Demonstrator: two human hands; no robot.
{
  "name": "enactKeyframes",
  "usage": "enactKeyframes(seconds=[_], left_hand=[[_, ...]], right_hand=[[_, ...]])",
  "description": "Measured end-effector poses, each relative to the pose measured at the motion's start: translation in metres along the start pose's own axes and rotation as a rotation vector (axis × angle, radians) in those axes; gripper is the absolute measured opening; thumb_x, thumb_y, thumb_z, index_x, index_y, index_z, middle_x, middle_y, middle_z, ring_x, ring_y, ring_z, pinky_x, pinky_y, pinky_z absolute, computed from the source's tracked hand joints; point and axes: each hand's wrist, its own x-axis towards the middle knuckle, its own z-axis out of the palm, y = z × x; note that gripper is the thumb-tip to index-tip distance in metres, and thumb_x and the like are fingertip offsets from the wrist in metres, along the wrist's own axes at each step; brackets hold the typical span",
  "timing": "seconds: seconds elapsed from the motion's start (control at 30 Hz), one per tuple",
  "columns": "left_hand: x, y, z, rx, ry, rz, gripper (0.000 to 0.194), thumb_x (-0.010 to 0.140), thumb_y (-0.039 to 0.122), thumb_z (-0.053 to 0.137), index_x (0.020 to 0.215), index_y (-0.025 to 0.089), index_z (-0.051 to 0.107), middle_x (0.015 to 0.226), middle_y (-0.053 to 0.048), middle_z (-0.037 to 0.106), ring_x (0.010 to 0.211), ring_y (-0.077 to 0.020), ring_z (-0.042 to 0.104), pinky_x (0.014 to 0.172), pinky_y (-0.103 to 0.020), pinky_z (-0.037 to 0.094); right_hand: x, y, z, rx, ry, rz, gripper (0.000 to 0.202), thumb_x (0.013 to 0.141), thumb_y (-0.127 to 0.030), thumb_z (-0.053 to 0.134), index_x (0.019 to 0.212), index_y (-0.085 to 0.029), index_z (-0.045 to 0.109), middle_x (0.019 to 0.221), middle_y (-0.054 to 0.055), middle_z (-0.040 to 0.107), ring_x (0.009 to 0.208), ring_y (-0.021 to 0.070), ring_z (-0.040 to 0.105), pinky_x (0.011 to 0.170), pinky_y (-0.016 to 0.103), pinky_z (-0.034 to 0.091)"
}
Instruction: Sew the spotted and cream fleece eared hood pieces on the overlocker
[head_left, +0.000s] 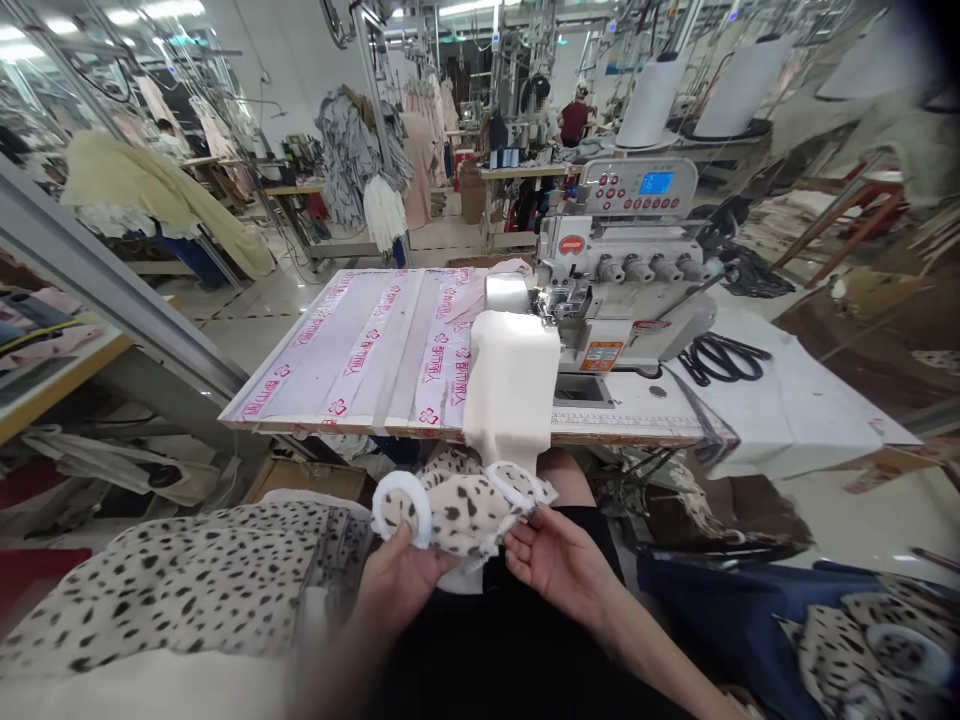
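Observation:
Above my lap, both hands hold a cream fabric piece with dark spots (461, 510). It carries two fluffy white rings, a left ring (381, 508) and a right ring (504, 488). My left hand (397, 580) pinches the piece beside the left ring, thumb on top. At its lower right edge, the fingers of my right hand (551, 555) are closed on the fabric. Just beyond, a plain white cloth (514, 380) hangs over the table edge from the overlock sewing machine (607, 270). The cloth's end near the machine's needle area is brightly lit.
Spotted fabric (202, 570) lies piled at my left. Similar spotted pieces (862, 650) rest on dark blue cloth (697, 610) at lower right. Printed plastic film covers the table (352, 350). A coiled black cord (720, 358) and thread cones (652, 100) are at right. People work farther back.

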Motion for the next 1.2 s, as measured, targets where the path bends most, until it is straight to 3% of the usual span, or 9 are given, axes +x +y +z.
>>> enactKeyframes(seconds=[0.17,0.33,0.43,0.53,0.6,0.73,0.83,0.97,1.2], left_hand=[[-0.003,-0.004,-0.006,0.022,0.039,-0.065,0.044,0.084,0.013,0.041,0.126,0.027,0.042,0.110,-0.008,0.061,0.104,-0.0251,0.055,0.082,-0.042,0.049],[-0.009,-0.003,-0.010,0.056,-0.031,-0.089,0.056,0.081,0.010,0.045,0.132,0.028,0.032,0.117,-0.007,0.057,0.108,-0.0247,0.053,0.092,-0.046,0.041],[-0.009,0.000,-0.012,0.044,-0.121,-0.079,0.051,0.084,0.018,0.042,0.133,0.026,0.031,0.125,-0.008,0.051,0.117,-0.0270,0.044,0.100,-0.051,0.029],[-0.004,0.004,-0.014,0.000,-0.180,-0.039,0.044,0.089,0.037,0.031,0.129,0.022,0.040,0.127,-0.011,0.047,0.120,-0.0296,0.039,0.103,-0.055,0.020],[0.001,0.006,-0.015,0.000,-0.060,-0.009,0.044,0.090,0.039,0.028,0.123,0.019,0.048,0.123,-0.013,0.051,0.118,-0.0294,0.042,0.103,-0.054,0.022],[0.012,0.005,-0.007,0.069,0.437,0.162,0.030,0.088,0.016,0.037,0.108,0.020,0.059,0.103,-0.009,0.065,0.097,-0.0219,0.059,0.098,-0.047,0.037],[0.020,-0.002,0.004,0.160,0.644,0.252,0.025,0.085,0.011,0.044,0.105,0.016,0.059,0.101,-0.009,0.065,0.093,-0.0200,0.061,0.092,-0.042,0.044],[0.022,-0.013,0.012,0.222,0.689,0.226,0.026,0.085,0.017,0.048,0.110,0.014,0.055,0.111,-0.012,0.060,0.102,-0.0218,0.057,0.091,-0.041,0.045],[0.016,-0.018,0.008,0.125,0.510,0.150,0.037,0.088,0.028,0.044,0.123,0.019,0.045,0.121,-0.010,0.054,0.111,-0.0223,0.050,0.096,-0.043,0.040]], right_hand=[[0.003,-0.004,-0.011,0.006,0.018,-0.002,0.012,0.076,-0.021,0.058,0.085,-0.013,0.060,0.080,0.008,0.070,0.075,0.0183,0.066,0.072,0.032,0.050],[0.009,-0.008,-0.015,-0.070,0.092,0.076,0.029,0.077,-0.035,0.058,0.092,-0.010,0.059,0.078,0.010,0.070,0.068,0.0205,0.067,0.062,0.033,0.053],[0.012,-0.005,-0.014,-0.114,0.170,-0.071,0.017,0.074,-0.021,0.064,0.087,-0.011,0.060,0.072,0.006,0.070,0.062,0.0152,0.066,0.060,0.026,0.054],[0.009,-0.005,-0.012,-0.192,0.111,-0.228,0.019,0.069,-0.018,0.069,0.085,-0.011,0.062,0.076,0.006,0.070,0.064,0.0140,0.065,0.059,0.024,0.054],[0.005,-0.007,-0.013,-0.248,0.092,-0.274,0.020,0.068,-0.018,0.071,0.086,-0.011,0.063,0.080,0.006,0.069,0.067,0.0139,0.064,0.059,0.024,0.054],[-0.001,-0.010,-0.018,-0.235,0.155,-0.340,0.020,0.067,-0.016,0.072,0.086,-0.013,0.065,0.086,0.004,0.069,0.072,0.0130,0.063,0.066,0.025,0.054],[-0.003,-0.010,-0.024,-0.214,0.196,-0.352,0.022,0.065,-0.016,0.074,0.086,-0.015,0.065,0.086,0.003,0.068,0.073,0.0127,0.062,0.067,0.025,0.053],[-0.002,-0.008,-0.033,-0.198,0.268,-0.363,0.024,0.060,-0.016,0.077,0.081,-0.017,0.065,0.080,0.000,0.069,0.068,0.0113,0.062,0.063,0.023,0.053],[0.001,-0.007,-0.044,-0.227,0.330,-0.340,0.023,0.058,-0.015,0.078,0.076,-0.017,0.065,0.077,0.000,0.069,0.063,0.0108,0.062,0.060,0.022,0.055]])
